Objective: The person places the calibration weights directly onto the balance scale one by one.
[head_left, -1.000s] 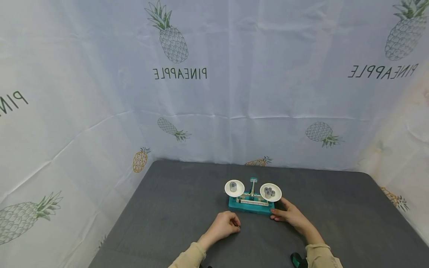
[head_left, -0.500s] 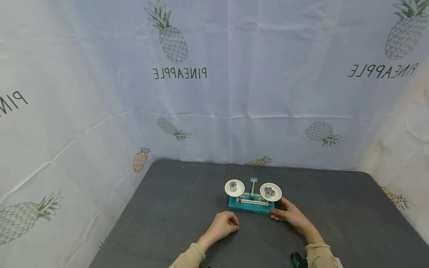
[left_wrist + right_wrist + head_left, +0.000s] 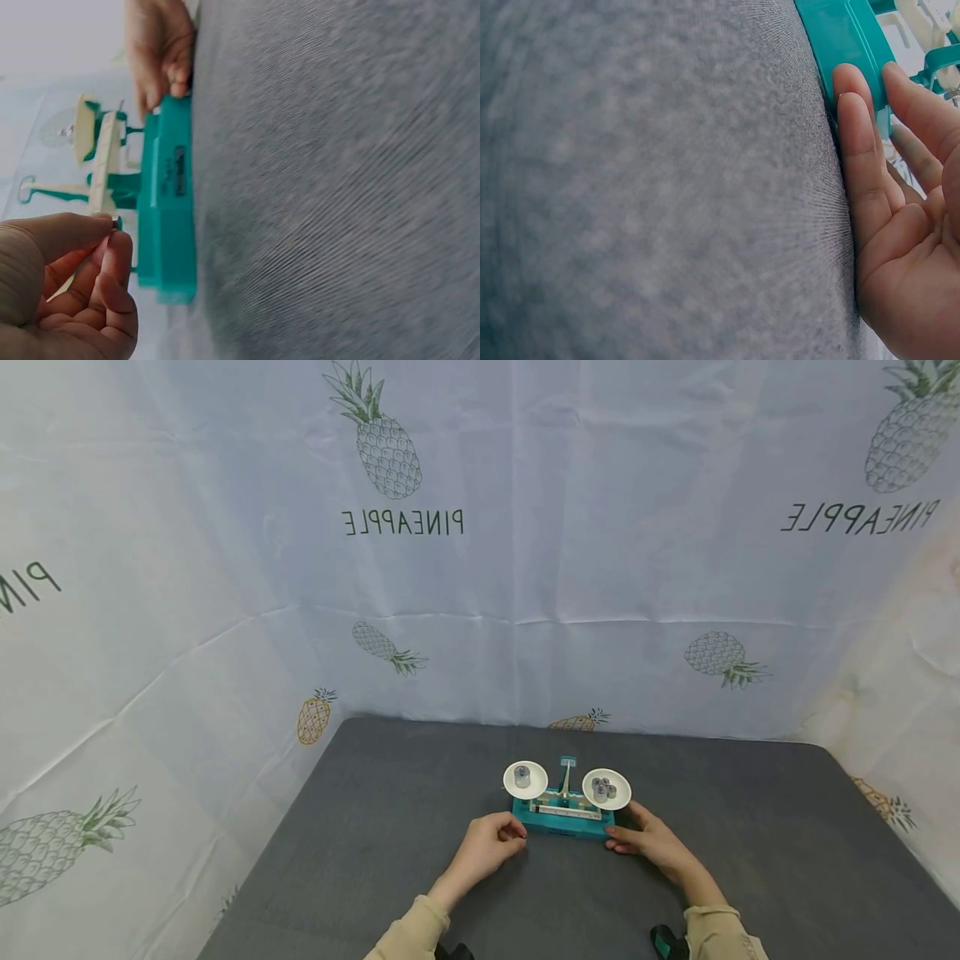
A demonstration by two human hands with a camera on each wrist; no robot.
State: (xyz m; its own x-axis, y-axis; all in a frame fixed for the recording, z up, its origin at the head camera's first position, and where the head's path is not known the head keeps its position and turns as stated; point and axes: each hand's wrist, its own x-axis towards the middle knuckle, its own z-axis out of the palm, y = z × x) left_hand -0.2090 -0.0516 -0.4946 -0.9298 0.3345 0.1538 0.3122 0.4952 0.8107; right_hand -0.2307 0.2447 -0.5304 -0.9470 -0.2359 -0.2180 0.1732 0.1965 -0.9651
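We see teal balance scale [image 3: 564, 814] mid grey tabletop [image 3: 375, 852]. Left hand [image 3: 483, 847] at its left end, thumb and forefinger pinching tiny metal piece [image 3: 118, 223]. Right hand [image 3: 652, 839] flat, fingers straight against right end. Weights in both pans.

1 teal balance scale [image 3: 562, 817], 2 white pans [image 3: 525, 779], 4 metal weights [image 3: 602, 789], 2 hands [image 3: 486, 847].
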